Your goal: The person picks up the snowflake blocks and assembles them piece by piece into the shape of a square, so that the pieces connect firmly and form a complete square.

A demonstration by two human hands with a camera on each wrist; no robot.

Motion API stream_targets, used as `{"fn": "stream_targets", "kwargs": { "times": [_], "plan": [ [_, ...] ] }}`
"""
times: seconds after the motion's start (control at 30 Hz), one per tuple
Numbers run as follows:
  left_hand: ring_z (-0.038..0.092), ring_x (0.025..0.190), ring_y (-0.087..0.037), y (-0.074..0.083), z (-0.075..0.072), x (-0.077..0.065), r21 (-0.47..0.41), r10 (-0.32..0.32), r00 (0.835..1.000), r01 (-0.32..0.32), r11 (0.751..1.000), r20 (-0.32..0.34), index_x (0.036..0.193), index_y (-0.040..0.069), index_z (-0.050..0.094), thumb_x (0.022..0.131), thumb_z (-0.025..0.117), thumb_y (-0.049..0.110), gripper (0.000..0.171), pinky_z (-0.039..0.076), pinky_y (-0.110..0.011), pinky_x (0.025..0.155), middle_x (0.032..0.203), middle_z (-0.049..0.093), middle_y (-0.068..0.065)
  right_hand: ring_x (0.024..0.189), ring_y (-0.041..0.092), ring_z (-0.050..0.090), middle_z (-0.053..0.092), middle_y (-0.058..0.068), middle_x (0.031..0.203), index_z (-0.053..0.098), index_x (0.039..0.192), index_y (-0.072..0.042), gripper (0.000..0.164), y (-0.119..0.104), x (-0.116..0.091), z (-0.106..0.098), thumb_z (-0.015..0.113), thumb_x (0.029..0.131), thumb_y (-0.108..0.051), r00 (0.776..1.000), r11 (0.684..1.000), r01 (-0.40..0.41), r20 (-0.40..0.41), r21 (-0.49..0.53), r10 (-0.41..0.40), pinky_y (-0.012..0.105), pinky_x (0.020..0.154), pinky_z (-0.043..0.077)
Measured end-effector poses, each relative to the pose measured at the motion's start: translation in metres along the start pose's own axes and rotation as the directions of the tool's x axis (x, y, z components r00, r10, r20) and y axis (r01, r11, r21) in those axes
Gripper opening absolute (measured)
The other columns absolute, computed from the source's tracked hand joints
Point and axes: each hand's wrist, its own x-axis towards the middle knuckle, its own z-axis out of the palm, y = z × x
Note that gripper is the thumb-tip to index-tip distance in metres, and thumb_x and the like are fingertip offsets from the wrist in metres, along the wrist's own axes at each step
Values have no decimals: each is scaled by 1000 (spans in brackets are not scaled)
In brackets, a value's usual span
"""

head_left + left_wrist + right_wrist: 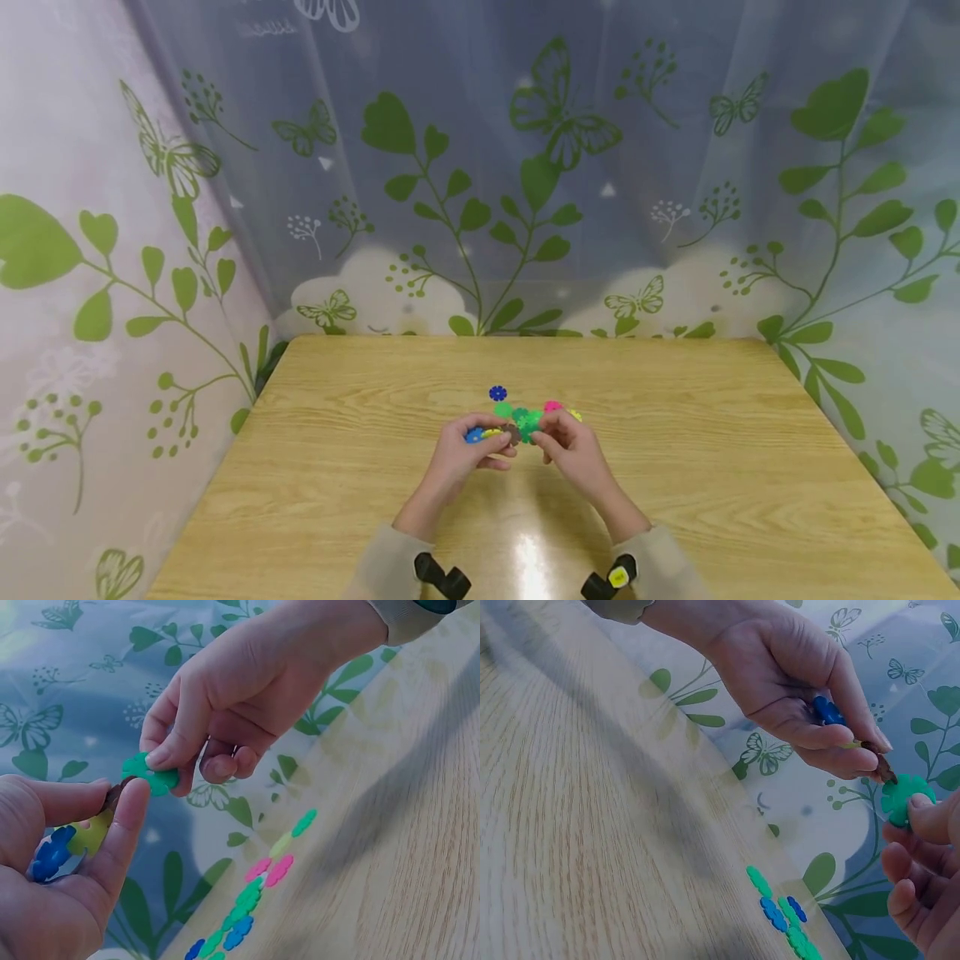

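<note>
My left hand (467, 454) pinches a brown notched snowflake disc (513, 433) between thumb and fingers. A yellow snowflake disc (90, 834) and a blue snowflake disc (51, 853) run back from the brown one in a short chain, partly hidden by that hand. Facing it, my right hand (576, 452) pinches a green snowflake disc (903, 799) between thumb and forefinger. In both wrist views the green disc's edge meets the brown disc's edge, above the table. The other fingers of my right hand are curled under.
On the wooden table (337, 467), just beyond my hands, lie several loose snowflake discs: a dark blue disc (498, 392), a pink disc (552, 407), and green, yellow and blue ones. A leaf-and-butterfly patterned curtain (465, 192) stands along the table's back and sides.
</note>
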Motion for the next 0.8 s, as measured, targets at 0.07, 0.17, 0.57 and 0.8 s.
{"fn": "stream_targets", "kwargs": {
  "times": [0.07,0.17,0.57,0.8],
  "plan": [
    [67,82,-27,0,1,0,-1,-5,1000,5,1000,2,111,-6,59,85,67,7,30,58,-41,71,100,64,-20,55,23,51,56,19,75,54,90,12,6,1,0,1,58,85,12,1000,1000,21,-3,8,-21,26,49,50],
    [67,82,-27,0,2,0,-11,4,1000,-4,1000,16,109,-7,58,86,66,5,28,57,-41,71,101,63,-20,54,26,51,55,15,72,55,88,12,4,5,0,4,58,84,13,998,998,56,-21,6,-56,20,47,46],
    [66,81,-27,-3,5,0,-29,23,997,-21,999,68,108,-9,51,86,61,-4,24,57,-42,74,107,50,-21,51,32,51,54,18,66,58,79,9,14,14,-2,15,59,77,23,934,936,331,-95,-121,-343,29,41,47],
    [66,80,-28,-5,2,-2,-30,1,997,1,1000,73,111,-11,50,86,62,-4,29,57,-43,71,105,49,-20,53,32,53,57,16,71,60,81,6,14,15,-4,14,61,77,19,932,922,345,-54,-173,-359,28,44,50]
  ]
}}
